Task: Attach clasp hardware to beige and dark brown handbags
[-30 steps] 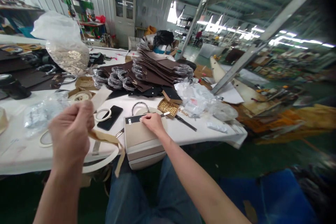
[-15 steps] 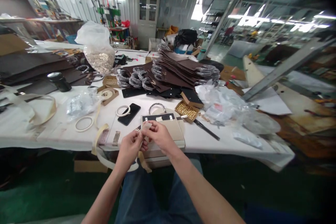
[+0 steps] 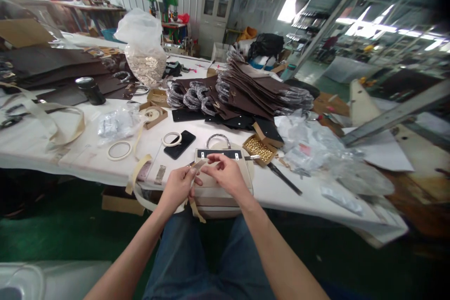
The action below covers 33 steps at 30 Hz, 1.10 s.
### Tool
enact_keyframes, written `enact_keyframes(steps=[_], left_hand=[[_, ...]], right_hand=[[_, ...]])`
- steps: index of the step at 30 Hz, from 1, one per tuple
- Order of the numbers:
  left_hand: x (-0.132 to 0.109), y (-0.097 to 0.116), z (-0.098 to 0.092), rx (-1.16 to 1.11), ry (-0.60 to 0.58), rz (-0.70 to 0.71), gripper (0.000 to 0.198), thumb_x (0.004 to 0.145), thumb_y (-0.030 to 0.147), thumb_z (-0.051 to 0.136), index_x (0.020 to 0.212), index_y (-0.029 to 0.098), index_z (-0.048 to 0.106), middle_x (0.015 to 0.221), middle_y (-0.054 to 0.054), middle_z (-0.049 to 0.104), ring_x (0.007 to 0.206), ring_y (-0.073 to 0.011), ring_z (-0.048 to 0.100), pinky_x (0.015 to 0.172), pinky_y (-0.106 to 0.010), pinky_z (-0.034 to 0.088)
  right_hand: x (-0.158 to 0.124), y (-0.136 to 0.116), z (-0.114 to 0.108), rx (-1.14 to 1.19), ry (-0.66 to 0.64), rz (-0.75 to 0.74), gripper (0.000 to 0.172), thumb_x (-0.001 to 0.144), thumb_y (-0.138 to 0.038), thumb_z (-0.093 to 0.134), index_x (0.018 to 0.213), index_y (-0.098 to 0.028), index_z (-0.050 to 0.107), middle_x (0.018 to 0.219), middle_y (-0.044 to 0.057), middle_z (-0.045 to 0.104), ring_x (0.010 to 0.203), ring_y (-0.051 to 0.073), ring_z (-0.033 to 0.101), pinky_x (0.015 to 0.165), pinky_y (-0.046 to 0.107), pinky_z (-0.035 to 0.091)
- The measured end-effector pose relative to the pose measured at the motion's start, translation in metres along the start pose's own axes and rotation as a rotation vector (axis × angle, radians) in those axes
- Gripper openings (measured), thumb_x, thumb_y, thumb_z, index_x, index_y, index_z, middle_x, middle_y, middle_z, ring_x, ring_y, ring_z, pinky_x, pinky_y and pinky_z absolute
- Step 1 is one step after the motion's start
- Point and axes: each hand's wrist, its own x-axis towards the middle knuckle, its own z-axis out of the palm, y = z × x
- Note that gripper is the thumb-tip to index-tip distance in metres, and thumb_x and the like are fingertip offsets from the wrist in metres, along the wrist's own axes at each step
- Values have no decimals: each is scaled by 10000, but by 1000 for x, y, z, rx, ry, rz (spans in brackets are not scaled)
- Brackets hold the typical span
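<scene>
A beige handbag (image 3: 225,194) lies flat at the near edge of the white table (image 3: 87,161), its black top band (image 3: 218,153) and metal ring handle (image 3: 218,139) pointing away from me. My left hand (image 3: 177,186) is closed around a beige tape strip (image 3: 195,172) whose tail hangs down over the table edge. My right hand (image 3: 228,174) pinches the other end of that strip just above the bag. Both hands hover close together over the bag's front.
A black phone (image 3: 180,144) and tape rolls (image 3: 119,150) lie left of the bag. A small box of gold studs (image 3: 259,149) and a black tool (image 3: 285,179) sit to its right. Stacked brown bags (image 3: 253,93), plastic wrappings (image 3: 312,145) and a clear sack of metal parts (image 3: 146,63) fill the table behind.
My left hand came down from in front of the camera to the bag and met my right hand. Both now hold the beige strip, and the view swung left and downward.
</scene>
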Motion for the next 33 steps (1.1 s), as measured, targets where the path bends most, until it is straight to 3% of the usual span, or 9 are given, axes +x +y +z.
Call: enact_keyframes(steps=[3, 6, 14, 19, 23, 33], left_hand=[[7, -2, 6, -26, -8, 3, 520, 1049, 647, 586, 1074, 151, 741, 814, -64, 785, 434, -123, 532, 410, -248, 405], [13, -8, 12, 12, 3, -8, 518, 1064, 630, 566, 999, 152, 755, 694, -34, 719, 411, -114, 491, 426, -243, 371], [26, -18, 26, 153, 93, -110, 591, 1104, 653, 500, 807, 179, 688, 558, -31, 646, 383, -161, 556, 401, -255, 385], [37, -7, 36, 115, 71, -140, 575, 1134, 608, 473, 827, 161, 666, 583, -46, 664, 380, -161, 582, 391, -242, 414], [41, -12, 39, 62, 62, -180, 564, 1127, 583, 504, 804, 149, 666, 588, -57, 668, 388, -167, 603, 384, -235, 436], [54, -23, 42, 36, 43, -212, 518, 1140, 456, 465, 802, 131, 684, 571, -73, 668, 372, -167, 583, 383, -248, 452]], right_hand=[[14, -3, -10, 24, -145, -19, 406, 869, -544, 928, 1096, -213, 867, 1001, 59, 823, 738, 185, 641, 680, 296, 509], [20, 1, -10, -33, -129, -91, 260, 962, -473, 826, 949, -218, 874, 901, 41, 820, 806, 215, 700, 746, 310, 519], [45, 15, 0, -521, -55, -260, 186, 1045, -298, 705, 995, -256, 879, 1070, 60, 828, 1020, 240, 732, 961, 327, 522], [77, 20, 10, -660, -60, -268, 168, 1036, -323, 772, 951, -271, 907, 1019, 40, 805, 944, 210, 707, 878, 300, 484], [86, 26, 13, -689, -70, -234, 154, 1026, -344, 797, 958, -285, 921, 999, 28, 810, 908, 203, 693, 810, 304, 452], [98, 36, 18, -627, -43, -169, 81, 948, -284, 850, 974, -273, 926, 977, 51, 833, 903, 238, 720, 857, 349, 492]])
